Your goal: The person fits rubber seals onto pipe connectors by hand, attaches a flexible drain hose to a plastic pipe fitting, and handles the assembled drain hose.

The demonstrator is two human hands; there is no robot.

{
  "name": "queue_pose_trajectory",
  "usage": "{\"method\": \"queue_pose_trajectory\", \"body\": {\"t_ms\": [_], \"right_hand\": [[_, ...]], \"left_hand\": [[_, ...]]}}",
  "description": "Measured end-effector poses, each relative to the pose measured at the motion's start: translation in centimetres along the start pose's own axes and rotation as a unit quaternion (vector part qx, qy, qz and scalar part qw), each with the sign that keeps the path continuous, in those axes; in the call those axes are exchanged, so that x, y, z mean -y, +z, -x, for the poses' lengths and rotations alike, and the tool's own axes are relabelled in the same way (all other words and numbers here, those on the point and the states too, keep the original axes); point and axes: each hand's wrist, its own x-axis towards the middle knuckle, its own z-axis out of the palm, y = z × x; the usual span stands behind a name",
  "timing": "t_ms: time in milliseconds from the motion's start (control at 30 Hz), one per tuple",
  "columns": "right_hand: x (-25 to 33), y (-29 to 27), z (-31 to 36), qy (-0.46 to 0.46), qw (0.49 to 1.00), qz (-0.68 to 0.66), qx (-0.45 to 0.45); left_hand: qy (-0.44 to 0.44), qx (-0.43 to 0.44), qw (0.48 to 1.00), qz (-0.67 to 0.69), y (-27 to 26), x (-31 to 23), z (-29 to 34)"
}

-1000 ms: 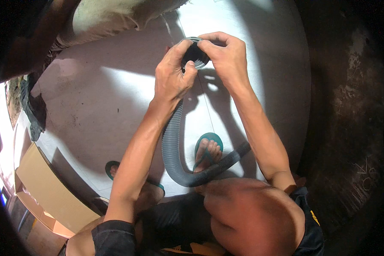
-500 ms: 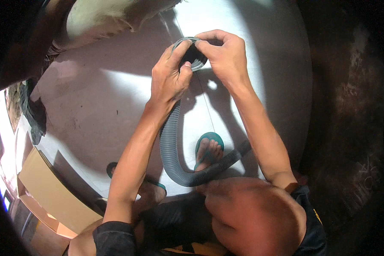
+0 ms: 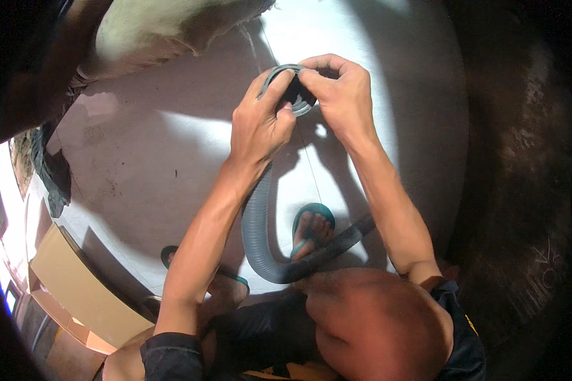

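"What lay around you?"

"A pale floor [image 3: 171, 140], partly shadowed, with an opened cardboard box [image 3: 86, 286] over to my left."

"And what could have gone wrong?"

"The ribbed hose [image 3: 257, 235] ran down from below my left hand [image 3: 260, 124], bent in a U by my sandalled foot [image 3: 313, 230], touching it or not, I couldn't tell, and passed behind my right forearm [image 3: 397, 203]. Its springy pull, I judged, could have twisted the collar [image 3: 302, 109] askew, more so if my foot had caught the bend. Squeezing too hard at one spot could have pressed the rim out of round."

"How did it look?"

"The hose was dull grey, closely corrugated, with no kink that I could see. The collar, held up in front of me, was a grey ring round a dark hollow, ridged inside; my left hand hid any join with the hose."

"Your fingers?"

"The left ones gripped the collar's left side, thumb low at the opening. On my right hand [image 3: 346, 95], thumb and forefinger pinched the upper rim."
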Motion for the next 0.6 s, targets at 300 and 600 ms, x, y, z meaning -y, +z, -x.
{"method": "queue_pose_trajectory", "body": {"t_ms": [300, 600], "right_hand": [[0.0, -0.1, 0.4, -0.017, 1.000, -0.010, 0.021], [-0.4, -1.1, 0.3, 0.007, 0.995, -0.068, 0.071]], "left_hand": [[0.019, 0.001, 0.999, 0.027, -0.4, 0.5, -0.1], [0.026, -0.021, 0.999, 0.024, 0.0, 0.4, -0.2]]}}
